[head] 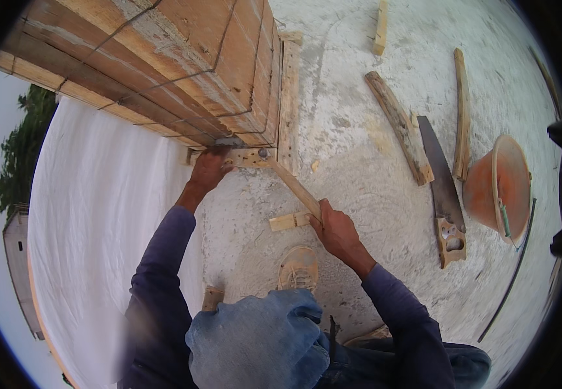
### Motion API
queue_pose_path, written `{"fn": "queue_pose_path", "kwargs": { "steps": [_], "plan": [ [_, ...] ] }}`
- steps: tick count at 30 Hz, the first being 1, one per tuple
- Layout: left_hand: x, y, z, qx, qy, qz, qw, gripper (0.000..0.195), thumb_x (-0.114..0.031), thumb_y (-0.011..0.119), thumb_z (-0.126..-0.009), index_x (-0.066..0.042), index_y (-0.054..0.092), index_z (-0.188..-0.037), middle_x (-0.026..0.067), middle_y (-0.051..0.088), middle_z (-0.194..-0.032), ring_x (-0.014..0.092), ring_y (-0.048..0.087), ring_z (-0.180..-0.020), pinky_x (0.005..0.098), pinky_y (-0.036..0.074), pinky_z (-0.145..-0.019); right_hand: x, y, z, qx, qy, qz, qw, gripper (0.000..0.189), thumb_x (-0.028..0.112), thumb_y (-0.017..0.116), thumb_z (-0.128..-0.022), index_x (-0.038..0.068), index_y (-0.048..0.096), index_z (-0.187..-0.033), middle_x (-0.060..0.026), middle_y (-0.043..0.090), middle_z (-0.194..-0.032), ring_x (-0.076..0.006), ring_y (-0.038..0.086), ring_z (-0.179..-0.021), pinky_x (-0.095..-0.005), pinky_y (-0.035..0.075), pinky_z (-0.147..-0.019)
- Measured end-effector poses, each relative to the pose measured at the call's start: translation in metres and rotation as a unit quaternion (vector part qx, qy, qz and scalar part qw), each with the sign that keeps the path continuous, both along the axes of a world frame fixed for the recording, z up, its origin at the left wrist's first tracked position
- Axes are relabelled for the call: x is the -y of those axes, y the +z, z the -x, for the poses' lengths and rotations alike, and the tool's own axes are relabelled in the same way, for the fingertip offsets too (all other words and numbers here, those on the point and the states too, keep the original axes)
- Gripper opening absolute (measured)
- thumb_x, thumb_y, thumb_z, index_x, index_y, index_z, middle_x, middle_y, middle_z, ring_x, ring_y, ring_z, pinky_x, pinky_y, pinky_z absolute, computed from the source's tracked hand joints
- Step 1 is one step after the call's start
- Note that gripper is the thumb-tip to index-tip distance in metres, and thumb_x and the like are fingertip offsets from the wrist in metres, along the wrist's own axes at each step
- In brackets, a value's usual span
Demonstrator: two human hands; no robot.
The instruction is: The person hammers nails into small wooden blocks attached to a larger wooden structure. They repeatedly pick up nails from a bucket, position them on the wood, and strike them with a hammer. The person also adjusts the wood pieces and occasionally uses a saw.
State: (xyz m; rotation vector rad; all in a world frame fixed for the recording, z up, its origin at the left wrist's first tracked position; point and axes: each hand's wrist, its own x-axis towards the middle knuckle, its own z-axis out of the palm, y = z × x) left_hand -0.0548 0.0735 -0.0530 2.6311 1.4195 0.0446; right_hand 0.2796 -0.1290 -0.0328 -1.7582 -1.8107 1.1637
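A tall wooden column form [222, 58], bound with wire, rises from the concrete floor at the upper left. Around its foot run short boards; the near one [249, 157] has several nail holes or nail heads. My left hand [209, 170] rests at the left end of that near board, its fingertips partly hidden at the form's base; whether it grips anything cannot be told. My right hand [334, 228] is closed around the lower end of a wooden handle [298, 192]. The handle's far end reaches the right end of the near board, where a round metal hammer head [263, 153] shows.
A wood offcut [288, 221] lies before my shoe [298, 267]. To the right are a rough timber piece [400, 129], a handsaw [441, 180], a long stick [461, 116], an orange bucket [490, 185] and a dark rod [509, 272]. White sheeting [106, 209] borders the floor's left.
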Motion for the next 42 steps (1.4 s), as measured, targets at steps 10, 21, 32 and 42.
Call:
{"fn": "queue_pose_path", "kwargs": {
  "steps": [10, 21, 32, 42],
  "plan": [
    [0.002, -0.013, 0.007, 0.000, 0.022, -0.017, 1.000, 0.063, -0.033, 0.085, -0.086, -0.004, 0.064, -0.138, 0.0215, 0.069, -0.133, 0.039, 0.062, -0.127, 0.0477, 0.047, -0.112, -0.005, 0.032, -0.007, -0.084, 0.005, -0.043, 0.996, 0.047, 0.033, 0.063, -0.108, -0.002, 0.049, -0.136, -0.0252, 0.070, -0.079, -0.0416, 0.073, -0.069, -0.0472, 0.056, -0.060],
    [-0.004, -0.031, 0.024, 0.054, 0.018, 0.007, 0.998, 0.068, -0.037, 0.087, -0.083, -0.008, 0.065, -0.141, 0.0154, 0.067, -0.137, 0.035, 0.057, -0.132, 0.0472, 0.041, -0.115, -0.039, 0.080, 0.013, -0.164, 0.070, -0.216, 0.960, 0.039, 0.031, 0.067, -0.106, -0.002, 0.054, -0.123, -0.0212, 0.068, -0.076, -0.0397, 0.072, -0.065, -0.0441, 0.054, -0.058],
    [-0.006, -0.030, 0.021, 0.048, 0.019, -0.007, 0.999, 0.064, -0.037, 0.088, -0.081, -0.011, 0.069, -0.136, 0.0143, 0.070, -0.129, 0.033, 0.064, -0.123, 0.0437, 0.042, -0.113, -0.058, 0.100, 0.031, -0.052, 0.091, -0.167, 0.980, 0.034, 0.031, 0.064, -0.108, -0.002, 0.053, -0.108, -0.0169, 0.061, -0.066, -0.0307, 0.062, -0.052, -0.0417, 0.047, -0.047],
    [-0.002, -0.030, 0.017, 0.066, 0.018, -0.040, 0.997, 0.071, -0.039, 0.089, -0.079, -0.007, 0.067, -0.138, 0.0146, 0.067, -0.135, 0.033, 0.060, -0.129, 0.0465, 0.045, -0.112, -0.068, 0.035, 0.022, 0.187, 0.114, -0.060, 0.974, 0.035, 0.031, 0.068, -0.105, -0.001, 0.054, -0.100, -0.0278, 0.064, -0.069, -0.0497, 0.065, -0.062, -0.0536, 0.051, -0.055]
  ]
}}
